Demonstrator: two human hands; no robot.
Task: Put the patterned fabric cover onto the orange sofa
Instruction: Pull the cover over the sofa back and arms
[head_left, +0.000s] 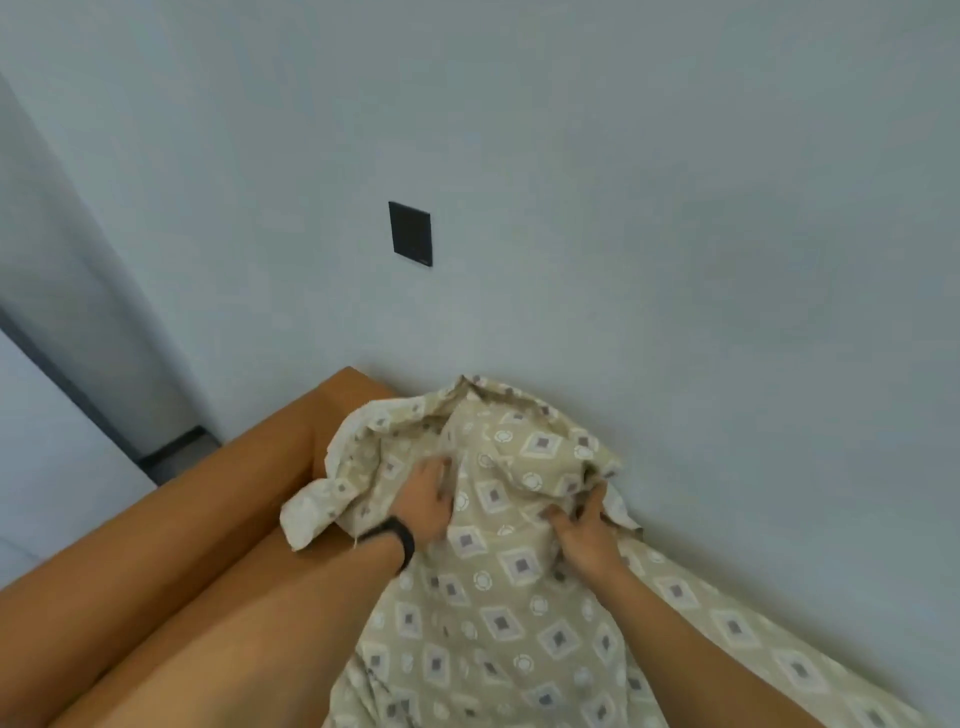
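Head view: left hand (423, 501) and right hand (582, 525) both grasp the bunched patterned cover (498, 613) against the orange sofa (218, 525) back edge

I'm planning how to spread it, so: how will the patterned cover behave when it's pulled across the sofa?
The patterned cover is probably floppy: it bunches into soft folds where the left hand and right hand gather it. It looks light, since a loose corner stands puffed up near the wall. It may slide rather than stay put on the smooth orange sofa.
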